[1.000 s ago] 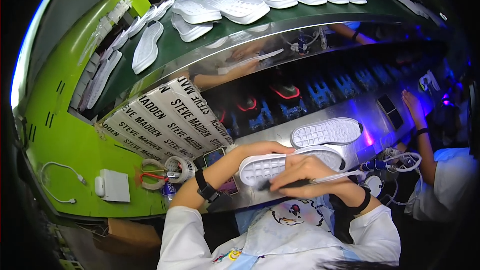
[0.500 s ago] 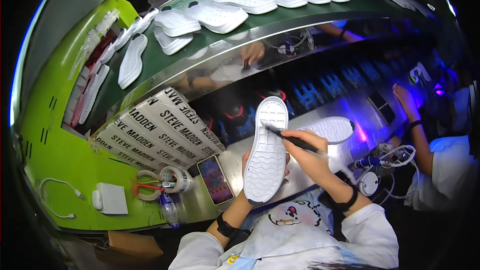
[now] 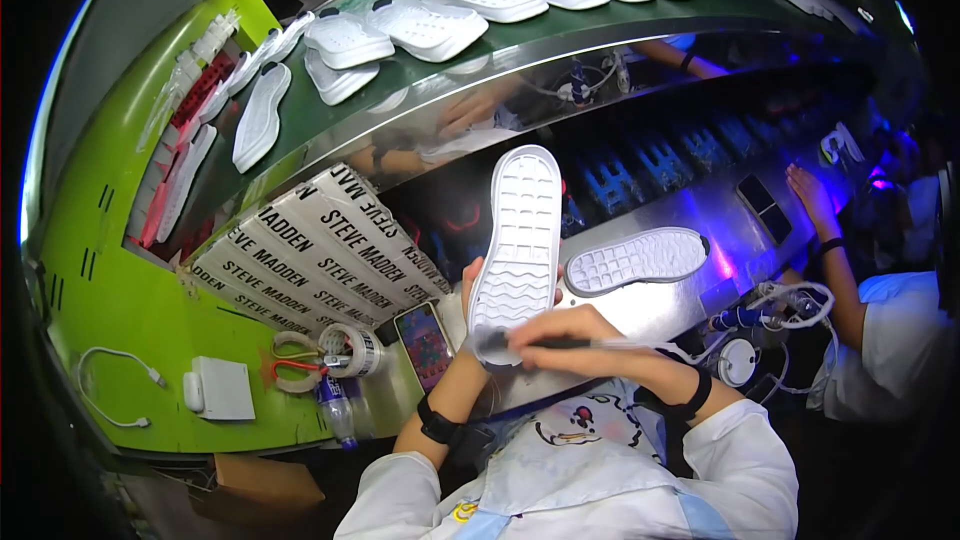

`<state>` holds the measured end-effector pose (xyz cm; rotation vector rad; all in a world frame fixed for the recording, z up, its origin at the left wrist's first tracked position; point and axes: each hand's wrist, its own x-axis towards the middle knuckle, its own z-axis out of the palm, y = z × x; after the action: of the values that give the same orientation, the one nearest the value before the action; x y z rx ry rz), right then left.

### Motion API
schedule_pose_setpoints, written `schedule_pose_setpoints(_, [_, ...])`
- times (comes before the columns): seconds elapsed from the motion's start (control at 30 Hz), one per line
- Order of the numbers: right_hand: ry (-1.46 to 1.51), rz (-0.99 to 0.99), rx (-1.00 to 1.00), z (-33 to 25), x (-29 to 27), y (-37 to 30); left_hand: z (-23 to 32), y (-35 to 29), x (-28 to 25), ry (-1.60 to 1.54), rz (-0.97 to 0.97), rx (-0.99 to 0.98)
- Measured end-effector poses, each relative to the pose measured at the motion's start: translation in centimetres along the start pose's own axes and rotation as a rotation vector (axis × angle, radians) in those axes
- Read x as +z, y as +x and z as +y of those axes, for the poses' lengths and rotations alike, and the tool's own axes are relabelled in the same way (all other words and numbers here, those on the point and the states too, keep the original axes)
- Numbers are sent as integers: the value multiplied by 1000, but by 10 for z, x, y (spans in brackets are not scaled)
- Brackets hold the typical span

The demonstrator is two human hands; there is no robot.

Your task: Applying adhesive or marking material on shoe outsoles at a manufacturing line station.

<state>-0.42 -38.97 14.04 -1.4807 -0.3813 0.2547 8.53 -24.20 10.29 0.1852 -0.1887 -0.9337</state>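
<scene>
My left hand (image 3: 468, 282) holds a white shoe sole (image 3: 523, 225) from beneath, its patterned face turned up and its long side pointing away from me. Most of that hand is hidden behind the sole. In my right hand (image 3: 580, 332) is a dark-handled brush (image 3: 565, 344), its tip smeared by motion over the sole's near end. Whether the bristles touch the surface cannot be made out. A second white sole (image 3: 640, 258) with a dark tip lies patterned side up on the metal work surface (image 3: 625, 320), right of the held one.
White soles (image 3: 425, 28) line the green conveyor (image 3: 300, 120) ahead. To the left stand a printed box (image 3: 320, 250), tape roll (image 3: 350, 350), scissors (image 3: 298, 365), bottle (image 3: 337, 412), phone (image 3: 424, 345) and white charger (image 3: 222, 388). Cables (image 3: 800, 305) and a co-worker's hand (image 3: 812, 200) are at right.
The brush in my right hand has moved from the sole's upper half down to its near end. My left hand has shifted the sole slightly away and left. The second sole is more exposed.
</scene>
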Motion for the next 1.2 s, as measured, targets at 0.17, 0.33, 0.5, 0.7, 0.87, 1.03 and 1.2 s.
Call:
schedule_pose_setpoints(0.17, [157, -50, 164, -18, -14, 0, 9, 8, 17, 66, 147, -104])
schedule_pose_setpoints(0.33, [-177, -266, 221, -37, -20, -4, 19, 12, -7, -116, 40, -406])
schedule_pose_setpoints(0.5, [-424, -286, -229, -36, -26, -6, 15, 20, 36, 241, 380, -664])
schedule_pose_setpoints(0.7, [-476, -240, -203, -32, -52, -30, 16, 20, 67, 662, 624, -700])
schedule_pose_setpoints(0.87, [-355, 411, -78, -34, -90, -66, 15, 2, 67, 542, 531, -529])
schedule_pose_setpoints(1.03, [-272, 194, -650, -66, -34, -38, 63, -17, 111, 297, -35, -45])
schedule_pose_setpoints(1.2, [147, 524, -597, -63, -29, -33, 234, -75, 137, 408, 283, 627])
